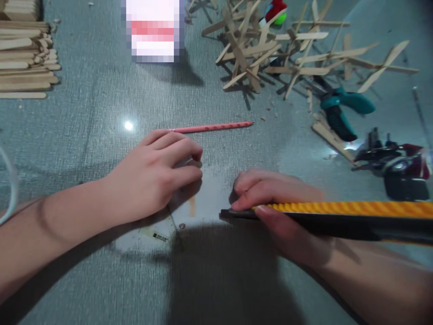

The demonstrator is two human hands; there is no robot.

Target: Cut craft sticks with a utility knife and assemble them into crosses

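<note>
"Head camera, centre right: see that yellow-and-black tool [355, 222]?"

"Yes, the right hand [275, 192] has its grip clamped near the dark tip. Looks stiff and light, I'd say; hold it just behind that tip."

"And the left hand [158, 176]?"

"Centre, fingers curled beside a thin wooden strip [192, 206]. Can't tell whether its grip is closed. Pink pencil [216, 127] above; sticks [27, 81], upper left of the bench [84, 113]."

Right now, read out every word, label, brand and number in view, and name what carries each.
Nothing reads clearly.
Clear plastic piece with tick marks: small black print, too blurred to read.
White block with a red band: pixelated, unreadable.
Pink pencil: no legible lettering.
</note>
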